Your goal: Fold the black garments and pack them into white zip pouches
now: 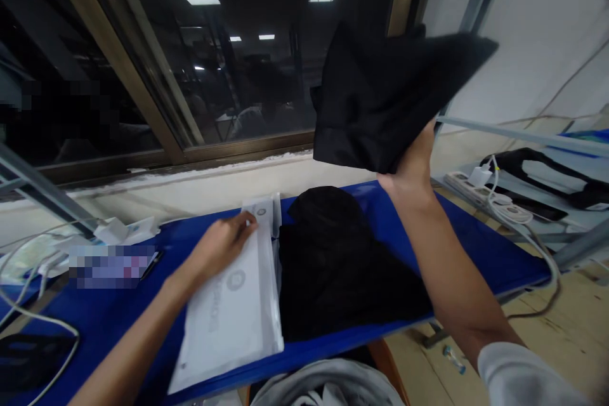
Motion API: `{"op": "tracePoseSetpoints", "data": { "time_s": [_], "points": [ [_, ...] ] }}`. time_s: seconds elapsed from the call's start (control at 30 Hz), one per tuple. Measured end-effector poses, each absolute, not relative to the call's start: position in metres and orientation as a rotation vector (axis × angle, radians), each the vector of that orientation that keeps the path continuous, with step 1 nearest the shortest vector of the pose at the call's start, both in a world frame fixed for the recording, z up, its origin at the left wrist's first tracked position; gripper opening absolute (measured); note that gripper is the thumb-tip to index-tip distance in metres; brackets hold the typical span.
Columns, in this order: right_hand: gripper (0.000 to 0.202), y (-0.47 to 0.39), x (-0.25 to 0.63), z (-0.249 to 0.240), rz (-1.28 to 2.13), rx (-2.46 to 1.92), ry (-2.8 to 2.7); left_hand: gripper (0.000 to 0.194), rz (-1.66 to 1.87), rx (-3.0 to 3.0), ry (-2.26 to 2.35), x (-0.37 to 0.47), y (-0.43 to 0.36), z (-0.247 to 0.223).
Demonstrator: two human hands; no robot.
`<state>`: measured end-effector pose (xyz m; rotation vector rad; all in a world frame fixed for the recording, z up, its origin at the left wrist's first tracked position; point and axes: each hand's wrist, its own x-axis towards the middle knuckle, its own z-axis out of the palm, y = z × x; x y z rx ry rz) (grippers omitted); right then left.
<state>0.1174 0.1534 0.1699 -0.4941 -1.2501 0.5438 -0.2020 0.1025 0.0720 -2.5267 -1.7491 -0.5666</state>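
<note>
Raised in front of the window, my right hand is closed on a folded black cloth; the cloth hides most of the fingers. My left hand rests at the upper part of a whitish printed plastic bag, its fingers curled together by the bag's top edge. Whether the fingertips pinch the bag is too small to tell. A black garment lies on the blue table just right of the bag, below the raised cloth.
The blue table runs below a dark window. At the left are a phone, white chargers and cables. On the right, a shelf holds a power strip and a black strap-like item. A metal frame stands at each side.
</note>
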Motion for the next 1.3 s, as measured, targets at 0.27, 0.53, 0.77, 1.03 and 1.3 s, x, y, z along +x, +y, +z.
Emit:
{"op": "tracePoseSetpoints", "data": {
  "time_s": [0.27,0.53,0.77,1.03,1.3],
  "points": [
    [0.024,0.146,0.105,0.166,0.65,-0.545,-1.605,0.022,-0.682,-2.29,-1.31,-0.202,0.102,0.029],
    [0.026,0.148,0.086,0.149,0.579,-0.542,-1.958,0.046,-1.538,-2.61,-1.195,-0.149,0.097,0.166],
    [0.044,0.142,0.089,0.154,0.875,-0.503,-1.891,0.023,-1.176,-2.633,-1.334,-0.126,0.101,0.176],
    [0.035,0.148,0.091,0.154,0.776,-0.6,-1.464,0.036,-1.409,-2.431,-1.27,-0.14,0.106,0.18],
    [0.042,0.133,0.082,0.152,1.102,-0.465,-1.349,0.056,-1.284,-2.483,-1.401,-0.105,0.06,0.175]
  ]
}}
